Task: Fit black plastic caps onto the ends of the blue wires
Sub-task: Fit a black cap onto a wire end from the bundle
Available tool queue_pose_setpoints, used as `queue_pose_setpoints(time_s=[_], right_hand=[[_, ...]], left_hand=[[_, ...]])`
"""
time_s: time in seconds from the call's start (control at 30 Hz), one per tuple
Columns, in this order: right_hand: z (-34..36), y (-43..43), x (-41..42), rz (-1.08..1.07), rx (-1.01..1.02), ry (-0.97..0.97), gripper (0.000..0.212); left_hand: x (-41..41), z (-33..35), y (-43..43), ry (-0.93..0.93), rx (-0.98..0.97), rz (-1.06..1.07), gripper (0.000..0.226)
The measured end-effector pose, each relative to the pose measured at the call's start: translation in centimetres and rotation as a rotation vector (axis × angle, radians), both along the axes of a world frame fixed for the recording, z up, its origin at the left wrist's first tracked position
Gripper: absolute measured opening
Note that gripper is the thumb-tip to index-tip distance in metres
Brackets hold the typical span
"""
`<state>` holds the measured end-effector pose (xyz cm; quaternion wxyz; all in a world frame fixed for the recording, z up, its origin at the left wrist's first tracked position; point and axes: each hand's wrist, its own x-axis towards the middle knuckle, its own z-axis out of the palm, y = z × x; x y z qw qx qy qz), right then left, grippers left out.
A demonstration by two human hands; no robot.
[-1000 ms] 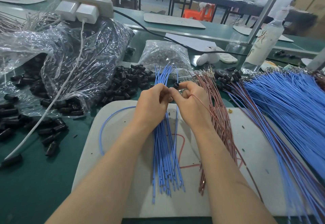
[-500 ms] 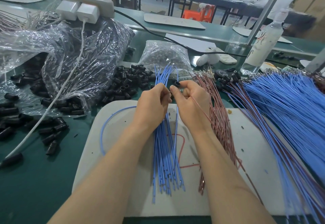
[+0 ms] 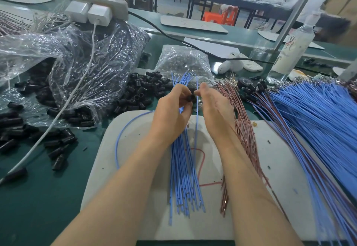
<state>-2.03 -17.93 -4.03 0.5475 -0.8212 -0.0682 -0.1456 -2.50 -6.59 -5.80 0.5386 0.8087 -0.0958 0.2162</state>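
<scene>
Left hand (image 3: 171, 112) is curled round the top of the bundle of blue wires (image 3: 183, 168), and its fingertips also hold one black cap (image 3: 192, 97) just above the white mat (image 3: 119, 149). Right hand (image 3: 215, 108) has rolled palm-up and eased slightly right since a second ago, when both hands were pressed together around the cap. Its fingertips now meet right at the cap, beside a single blue wire (image 3: 196, 129) that runs apart from the bundle. Can't tell whether they pinch that wire end or only touch the cap, since the contact is small and partly hidden. The cap has gone from between both thumbs to the left fingertips. This looks like the insertion step, with the wire end being fed or pushed into the cap; seating can't be confirmed. The bundle hasn't moved on the mat, lower ends fanned toward the camera, none visibly capped at that end. The supply pile of loose black caps (image 3: 143, 93) sits just left of the hands, touching the mat's far edge. Brown-red wires (image 3: 245, 129) lie just right of the right wrist, and a big spread of blue wires (image 3: 318, 114) lies further right. Many wires are left, so the task is early.
</scene>
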Motion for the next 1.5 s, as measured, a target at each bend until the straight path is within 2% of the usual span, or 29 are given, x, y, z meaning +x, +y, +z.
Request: queue_pose_setpoints(time_s=[0.1,0.13,0.23,0.37,0.53,0.7,0.87,1.1,1.27,1.43,1.5], right_hand=[[0.0,0.3,0.0,-0.045,0.226,0.088,0.05],[0.0,0.2,0.1,-0.083,0.25,0.112,0.051],[0.2,-0.1,0.2,-0.149,0.186,0.126,0.031],[0.8,-0.5,0.3,-0.022,0.228,0.035,0.029],[1.1,-0.5,0.0,0.073,0.36,0.058,0.026],[0.7,-0.3,0.2,0.02,0.21,-0.004,0.021],[0.4,-0.2,0.4,0.028,0.193,-0.001,0.028],[0.1,-0.3,0.5,-0.02,0.086,-0.01,0.026],[0.5,-0.7,0.2,0.033,0.22,0.036,0.025],[1.0,-0.6,0.3,0.107,0.506,0.201,0.009],[1.0,-0.5,0.3,0.117,0.502,0.191,0.01]], left_hand=[[0.0,-0.1,0.1,0.003,-0.044,0.007,0.018],[0.0,-0.1,0.1,0.0,-0.044,0.002,0.018],[-0.1,0.0,0.1,-0.007,-0.048,-0.01,0.02],[0.1,0.0,0.1,0.017,-0.051,-0.006,0.02],[0.3,-0.2,0.2,0.041,-0.013,0.02,0.019],[0.3,-0.3,0.2,0.039,0.022,0.031,0.021],[0.1,-0.2,0.2,0.008,0.086,0.032,0.019],[-0.2,0.2,0.0,-0.041,0.166,0.001,0.019],[-0.1,0.0,0.1,-0.026,0.176,0.004,0.018],[0.2,-0.1,0.3,0.006,0.139,0.08,0.019],[0.3,-0.1,0.4,0.02,0.117,0.105,0.019]])
